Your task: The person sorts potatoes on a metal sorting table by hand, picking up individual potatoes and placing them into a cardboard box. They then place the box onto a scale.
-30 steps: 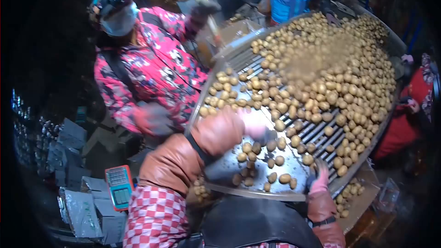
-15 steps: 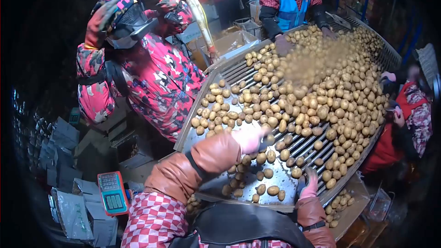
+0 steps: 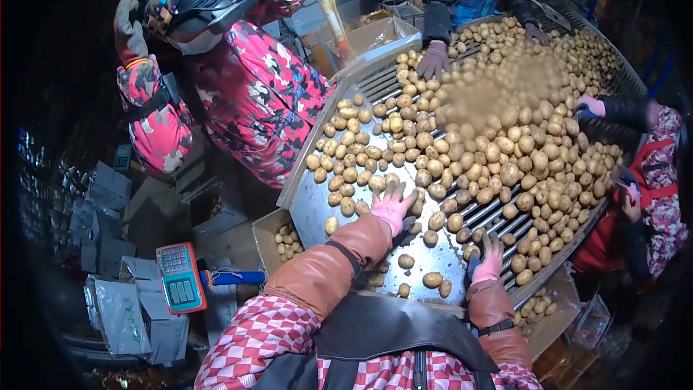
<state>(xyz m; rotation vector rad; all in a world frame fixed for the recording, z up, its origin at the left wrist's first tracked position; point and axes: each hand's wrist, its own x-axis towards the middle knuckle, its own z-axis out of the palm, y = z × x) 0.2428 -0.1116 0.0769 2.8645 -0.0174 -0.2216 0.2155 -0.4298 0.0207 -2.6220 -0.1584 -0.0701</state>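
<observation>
Potatoes [image 3: 509, 172] lie heaped over a slatted sorting table, with a smooth metal plate [image 3: 308, 199] at its near left side. My left hand [image 3: 392, 207], in a pink glove with a dark palm, is open over the plate, fingers spread and touching or nearly touching potatoes. At the near edge of the slats [image 3: 510, 224], my right hand [image 3: 489, 258] is also gloved in pink, its fingers stretched out beside a few potatoes. Whether either palm presses on a potato is hidden. Several loose potatoes [image 3: 432, 279] rest on the plate between my arms.
Boxes of potatoes stand below the table at left [image 3: 266, 233] and right [image 3: 569, 290]. A red-rimmed scale [image 3: 180, 278] is at my left. A person in pink camouflage [image 3: 253, 94] stands left; other workers' gloved hands [image 3: 435, 60] are at the far and right sides.
My left hand, blurred before, now shows spread fingers. Fewer potatoes lie near it on the front plate. A worker's arm at right now reaches over the heap; the left worker's hand has left the headgear.
</observation>
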